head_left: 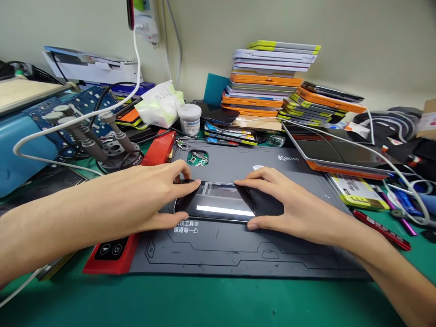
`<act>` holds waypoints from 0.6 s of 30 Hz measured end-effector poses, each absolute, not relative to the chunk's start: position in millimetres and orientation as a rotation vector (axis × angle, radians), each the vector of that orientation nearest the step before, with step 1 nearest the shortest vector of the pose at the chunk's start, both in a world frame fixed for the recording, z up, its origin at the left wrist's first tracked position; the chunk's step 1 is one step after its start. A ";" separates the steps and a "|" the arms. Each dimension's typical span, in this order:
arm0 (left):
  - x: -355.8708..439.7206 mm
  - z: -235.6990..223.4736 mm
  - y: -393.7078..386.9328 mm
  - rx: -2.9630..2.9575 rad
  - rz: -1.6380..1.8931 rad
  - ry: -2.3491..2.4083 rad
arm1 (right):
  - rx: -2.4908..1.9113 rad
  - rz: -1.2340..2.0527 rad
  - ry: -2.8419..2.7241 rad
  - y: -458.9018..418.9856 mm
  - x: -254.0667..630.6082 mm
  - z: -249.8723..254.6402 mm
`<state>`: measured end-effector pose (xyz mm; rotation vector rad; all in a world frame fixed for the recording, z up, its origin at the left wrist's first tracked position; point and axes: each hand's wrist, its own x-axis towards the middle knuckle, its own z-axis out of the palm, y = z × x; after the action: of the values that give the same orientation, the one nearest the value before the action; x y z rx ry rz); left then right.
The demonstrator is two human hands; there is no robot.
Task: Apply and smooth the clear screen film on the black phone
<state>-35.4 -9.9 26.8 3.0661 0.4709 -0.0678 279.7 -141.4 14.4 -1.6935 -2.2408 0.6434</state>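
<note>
A smartphone [218, 200] with a dark, glossy screen lies flat across a grey work mat [211, 254], its long side running left to right. My left hand [166, 195] grips its left end, thumb on the near edge and fingers along the far edge. At the other end, my right hand [272, 200] pinches the phone the same way between thumb and fingertips. Light reflects in a bright strip on the glass. The phone's underside is hidden.
Red trim with touch buttons [111, 249] borders the mat's left side. Small metal parts lie in a tray [198, 157] behind the phone. Stacked boxes [262, 86], a white tub [190, 119] and a tablet [340, 145] stand behind. A red pen-like tool [381, 229] lies right.
</note>
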 end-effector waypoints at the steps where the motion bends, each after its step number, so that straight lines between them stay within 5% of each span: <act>1: -35.3 27.0 -10.0 3.080 -0.071 0.468 | -1.696 0.647 -2.242 -141.5 279.7 14.4; 18: -36.0 27.0 -9.3 3.181 -0.051 0.409 | -1.724 0.684 -2.230 -141.4 280.6 14.9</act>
<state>-36.0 -9.3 27.0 3.1807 0.4091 -0.0513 280.6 -141.4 14.9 -1.7237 -2.2303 0.6841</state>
